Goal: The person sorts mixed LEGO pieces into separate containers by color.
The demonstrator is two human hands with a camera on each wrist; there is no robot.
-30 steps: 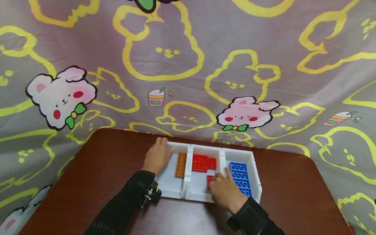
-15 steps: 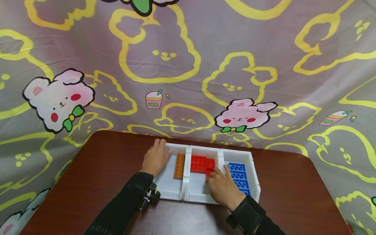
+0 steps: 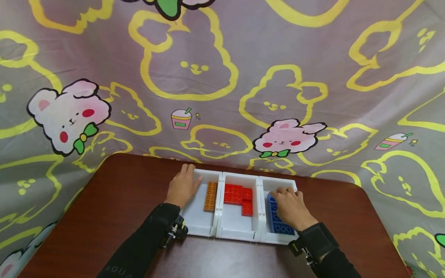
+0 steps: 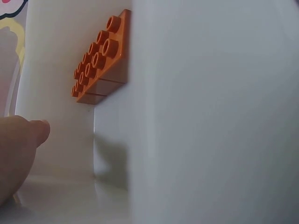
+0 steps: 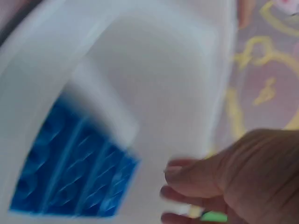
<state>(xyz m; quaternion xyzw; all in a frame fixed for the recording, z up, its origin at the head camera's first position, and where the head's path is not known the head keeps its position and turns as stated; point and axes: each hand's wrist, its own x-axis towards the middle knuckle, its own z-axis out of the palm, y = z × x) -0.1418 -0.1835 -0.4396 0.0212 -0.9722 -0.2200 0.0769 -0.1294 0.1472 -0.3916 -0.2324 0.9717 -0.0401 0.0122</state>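
Three white trays stand side by side. My left hand [image 3: 180, 188] holds the far left corner of the left tray [image 3: 199, 227], thumb [image 4: 28, 144] over its inside. An orange toy block [image 3: 210, 197] with studs up lies along that tray's right side. The middle tray [image 3: 237, 233] contains red toy blocks [image 3: 233, 194] pushed together. My right hand [image 3: 293, 206] is over the right tray [image 3: 267, 237], partly hiding the blue toy blocks [image 3: 282, 228] packed side by side. In the blurred right wrist view, its fingers curl loosely beside the blue blocks, with nothing between them.
The trays rest on a dark brown table [image 3: 132, 185] near its far edge. A grey cloth [image 3: 215, 85] with yellow outlines and bunny faces hangs behind it. A wrist camera is strapped on each dark sleeve.
The lower red block has been slid back against the others. My right hand has left it and moved right, over the blue blocks. My left hand stays at the tray corner.
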